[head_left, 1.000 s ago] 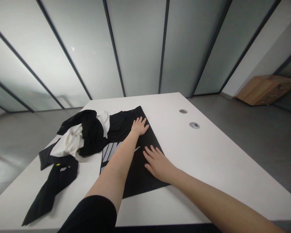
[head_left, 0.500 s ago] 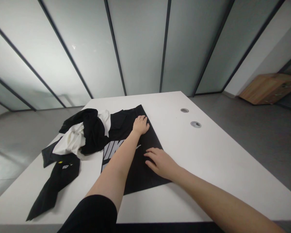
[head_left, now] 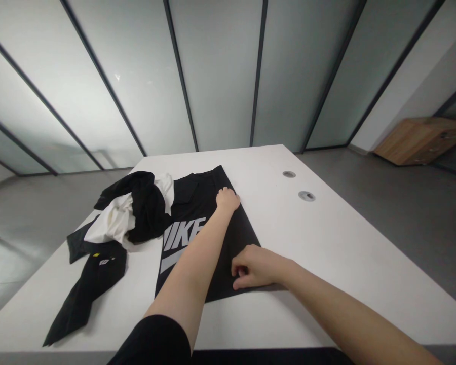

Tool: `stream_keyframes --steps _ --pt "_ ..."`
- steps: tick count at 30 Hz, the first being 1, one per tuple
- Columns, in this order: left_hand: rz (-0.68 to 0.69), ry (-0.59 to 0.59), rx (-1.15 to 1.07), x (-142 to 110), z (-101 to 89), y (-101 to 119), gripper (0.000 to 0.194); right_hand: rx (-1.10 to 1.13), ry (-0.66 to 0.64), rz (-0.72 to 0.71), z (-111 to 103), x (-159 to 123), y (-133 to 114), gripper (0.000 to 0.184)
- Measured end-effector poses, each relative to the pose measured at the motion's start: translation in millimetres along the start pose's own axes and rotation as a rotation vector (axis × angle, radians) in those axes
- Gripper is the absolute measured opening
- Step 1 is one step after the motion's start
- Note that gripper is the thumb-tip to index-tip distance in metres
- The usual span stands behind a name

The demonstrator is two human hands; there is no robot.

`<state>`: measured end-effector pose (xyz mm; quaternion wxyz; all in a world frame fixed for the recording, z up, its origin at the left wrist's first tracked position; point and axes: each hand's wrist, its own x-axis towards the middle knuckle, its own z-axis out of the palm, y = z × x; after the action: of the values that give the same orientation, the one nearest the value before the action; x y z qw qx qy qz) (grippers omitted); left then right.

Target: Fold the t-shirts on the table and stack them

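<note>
A black T-shirt (head_left: pixel 190 205) with large pale NIKE lettering lies spread on the white table. My left hand (head_left: pixel 228 198) reaches across it to the upper right edge, fingers curled down on the fabric; their tips are hidden. Lower down, my right hand (head_left: pixel 253 267) is closed at the lower right corner of the shirt, thumb and fingers bent together on the cloth. To the left, touching the shirt, lies a rumpled heap of clothes: a white garment (head_left: pixel 112 219) tangled with a black garment (head_left: pixel 146 210), plus a black sleeve-like piece (head_left: pixel 87 294) with small printed marks.
The white table (head_left: pixel 349 258) extends to the right, with two round grommets (head_left: pixel 307 196) set in its top. Frosted glass panels (head_left: pixel 216 76) stand behind it. A wooden cabinet (head_left: pixel 418 139) sits on the floor at the far right.
Both hands have shifted right and toward me, and their fingers have curled from spread to closed. The shirt's lower right edge has moved out to the right. More of the lettering shows.
</note>
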<state>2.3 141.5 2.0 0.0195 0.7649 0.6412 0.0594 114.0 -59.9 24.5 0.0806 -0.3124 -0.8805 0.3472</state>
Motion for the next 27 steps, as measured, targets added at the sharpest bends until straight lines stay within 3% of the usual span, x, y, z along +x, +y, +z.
stream_keyframes --steps 2,5,8,12,16,19,23,27 --pt "-0.057 0.062 -0.032 -9 8.3 7 0.061 0.143 -0.036 -0.065 2 -1 2 0.014" --pt "-0.052 0.113 -0.063 -18 16.8 10 0.069 0.226 0.041 -0.126 2 -3 7 0.029" --pt "-0.003 0.100 -0.074 -23 16.7 9 0.070 0.216 0.289 -0.130 -5 -4 17 0.043" --pt "0.089 0.061 -0.070 -36 14.4 12 0.071 0.235 0.647 0.033 -19 -5 35 0.048" --pt "0.235 0.051 -0.069 -62 19.7 21 0.070 0.274 0.905 0.190 -29 -9 57 0.049" --pt "0.379 0.065 -0.091 -91 24.3 26 0.067 0.272 1.044 0.224 -35 -12 67 0.049" --pt "0.467 0.116 -0.179 -135 21.6 31 0.053 0.211 1.095 0.228 -38 -12 72 0.048" --pt "0.420 0.177 -0.194 -175 12.5 35 0.030 0.083 0.958 0.180 -36 -9 79 0.053"
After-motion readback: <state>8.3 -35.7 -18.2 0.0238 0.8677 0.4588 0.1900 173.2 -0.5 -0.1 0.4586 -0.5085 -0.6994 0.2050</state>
